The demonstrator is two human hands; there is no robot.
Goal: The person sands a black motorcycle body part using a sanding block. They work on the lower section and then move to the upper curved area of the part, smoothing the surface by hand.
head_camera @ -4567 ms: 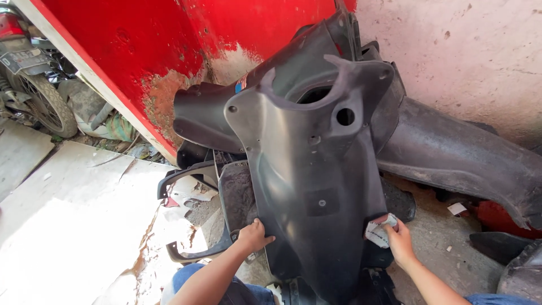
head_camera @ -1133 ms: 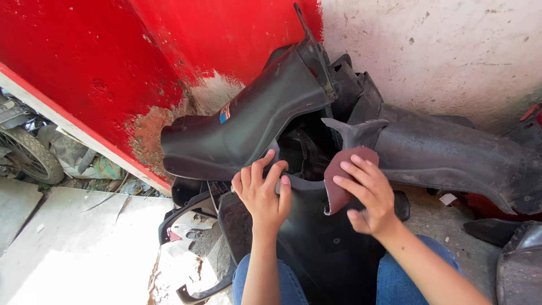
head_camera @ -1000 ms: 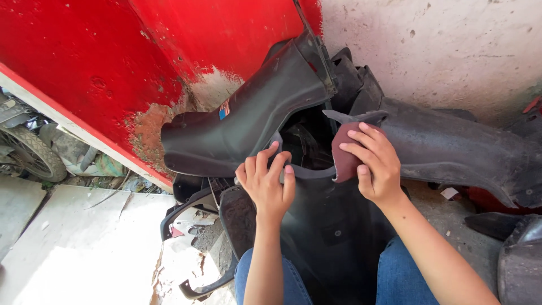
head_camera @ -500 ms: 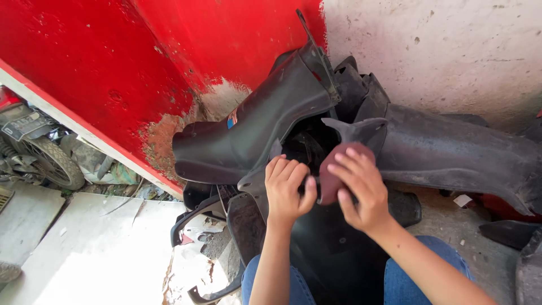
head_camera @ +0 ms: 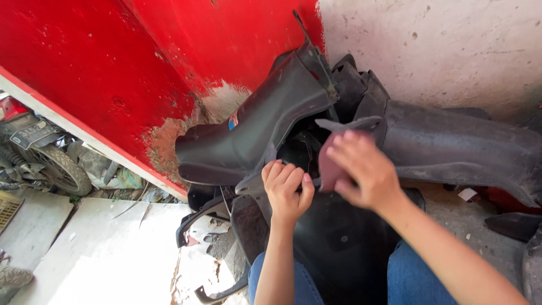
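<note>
Right hand [head_camera: 364, 175]: pressing a reddish-brown abrasive sheet [head_camera: 328, 167] flat under spread fingers, against the dark scooter panel [head_camera: 344, 248].
Left hand [head_camera: 287, 189]: curling closed over the panel's upper edge, bracing it.
Panel: standing between the knees, near the red wall [head_camera: 113, 68].
Advice: keeping the sheet flat and the brace firm seems best.

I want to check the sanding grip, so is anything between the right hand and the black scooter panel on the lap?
Yes. A reddish-brown abrasive sheet lies under the right hand, between its fingers and the black scooter panel. The left hand grips the panel's upper edge directly, with nothing visible between.
</note>
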